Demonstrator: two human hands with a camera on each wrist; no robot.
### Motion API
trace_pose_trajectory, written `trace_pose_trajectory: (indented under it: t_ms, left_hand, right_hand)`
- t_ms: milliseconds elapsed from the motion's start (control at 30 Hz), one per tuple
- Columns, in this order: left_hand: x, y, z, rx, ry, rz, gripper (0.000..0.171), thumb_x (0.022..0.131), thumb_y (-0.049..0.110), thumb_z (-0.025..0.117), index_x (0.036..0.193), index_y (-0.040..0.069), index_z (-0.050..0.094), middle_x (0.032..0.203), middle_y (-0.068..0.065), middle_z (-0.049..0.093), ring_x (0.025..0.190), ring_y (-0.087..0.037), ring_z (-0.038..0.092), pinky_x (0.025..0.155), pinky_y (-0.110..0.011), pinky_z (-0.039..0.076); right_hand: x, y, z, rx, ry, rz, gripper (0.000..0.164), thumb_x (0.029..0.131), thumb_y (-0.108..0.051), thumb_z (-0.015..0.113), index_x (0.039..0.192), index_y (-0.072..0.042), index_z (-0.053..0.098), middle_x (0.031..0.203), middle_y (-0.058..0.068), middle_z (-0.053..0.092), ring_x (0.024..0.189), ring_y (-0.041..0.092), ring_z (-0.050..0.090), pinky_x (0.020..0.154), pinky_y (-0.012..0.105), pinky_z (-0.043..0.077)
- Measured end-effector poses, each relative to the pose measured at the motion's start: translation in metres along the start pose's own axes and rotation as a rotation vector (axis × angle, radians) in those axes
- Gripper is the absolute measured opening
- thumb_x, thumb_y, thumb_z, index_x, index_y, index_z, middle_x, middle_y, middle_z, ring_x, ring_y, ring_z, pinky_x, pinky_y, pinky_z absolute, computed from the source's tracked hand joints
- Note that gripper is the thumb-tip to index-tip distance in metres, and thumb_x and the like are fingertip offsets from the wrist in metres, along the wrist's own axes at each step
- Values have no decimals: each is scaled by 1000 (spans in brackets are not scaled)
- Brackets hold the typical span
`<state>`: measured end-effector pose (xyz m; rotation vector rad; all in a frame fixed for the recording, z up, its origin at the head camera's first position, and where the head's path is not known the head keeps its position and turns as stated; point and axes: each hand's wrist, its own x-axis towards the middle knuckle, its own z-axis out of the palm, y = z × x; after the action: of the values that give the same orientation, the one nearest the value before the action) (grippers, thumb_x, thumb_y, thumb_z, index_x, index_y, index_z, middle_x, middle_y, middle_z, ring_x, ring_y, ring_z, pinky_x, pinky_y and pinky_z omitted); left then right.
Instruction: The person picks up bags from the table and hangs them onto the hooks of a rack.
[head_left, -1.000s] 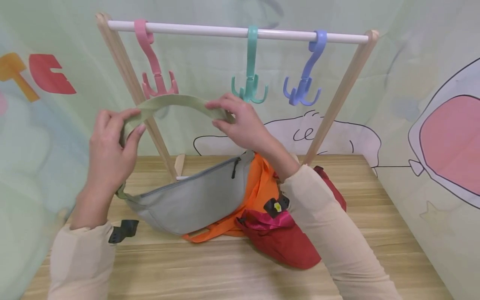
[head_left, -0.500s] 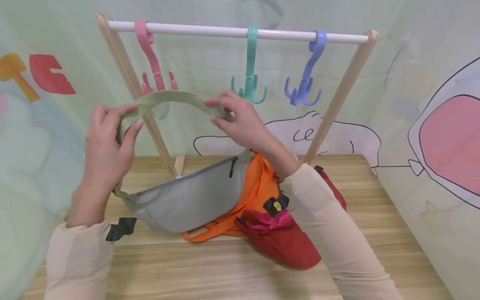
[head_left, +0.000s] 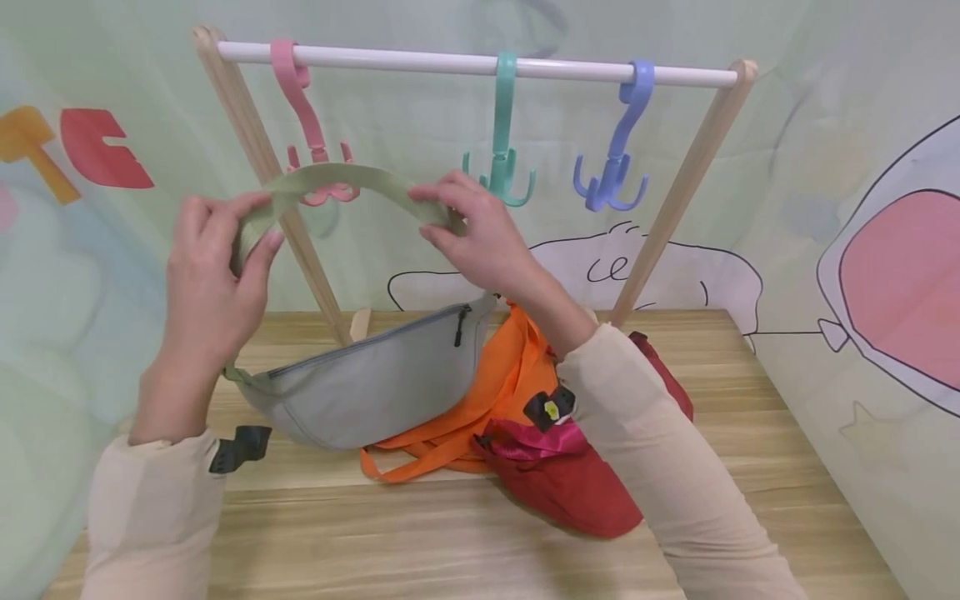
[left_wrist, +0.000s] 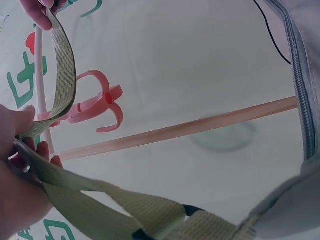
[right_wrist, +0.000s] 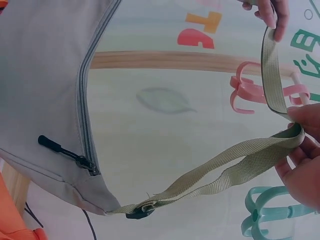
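Observation:
A grey waist bag (head_left: 382, 383) hangs from its pale green strap (head_left: 337, 175), tilted with its zipper side up. My left hand (head_left: 217, 275) pinches the strap at the left, thumb toward the rack. At the other end of the arch, my right hand (head_left: 480, 233) pinches it between thumb and fingers. In the head view the arched strap overlaps the pink hook hanger (head_left: 318, 175) behind it. Both wrist views show the strap looping from the fingers down to the bag, with a dark buckle (right_wrist: 140, 213) near the bag's corner in the right wrist view.
A white rod (head_left: 405, 61) on wooden posts carries the pink hanger, a green hook hanger (head_left: 502, 167) and a blue one (head_left: 615, 167). On the wooden table (head_left: 360, 533) lie an orange bag (head_left: 517, 367) and a dark red bag (head_left: 577, 483), partly behind my right arm.
Both hands have raised the strap slightly, the left more and a little leftward. The grey bag has shifted up and left with it, and the strap now crosses higher over the pink hanger.

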<state>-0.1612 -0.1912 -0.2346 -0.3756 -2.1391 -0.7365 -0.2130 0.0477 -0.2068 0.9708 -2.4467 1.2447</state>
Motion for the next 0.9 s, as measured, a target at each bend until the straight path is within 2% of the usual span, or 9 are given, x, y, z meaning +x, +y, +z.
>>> trace_pose_trajectory:
  t_ms: [233,600,900]
  left_hand:
    - [5,3,-3,-10,-5,-10,34,87,4,58,120,-6,55,95,-26,40,76,-24,34,64,-32,26]
    - [13,2,-6,-5,-2,-5,37,87,5,58,123,-4,54,96,-26,39,80,-4,26,65,-29,25]
    - [18,0,-9,18,-49,-21,41,89,6,57,128,-1,49,102,-25,38,86,-6,26,67,-28,26]
  right_hand:
    - [3,-3,-1,-3,20,6,34,86,-2,60,120,-2,57,103,7,52,86,16,45,73,20,39]
    - [9,-8,-4,-5,34,-7,36,88,-5,59,124,-1,55,105,7,51,87,15,46,71,19,39]
    - [14,-8,-2,3,22,-4,38,90,-8,57,127,-1,52,107,7,50,89,15,47,75,20,41]
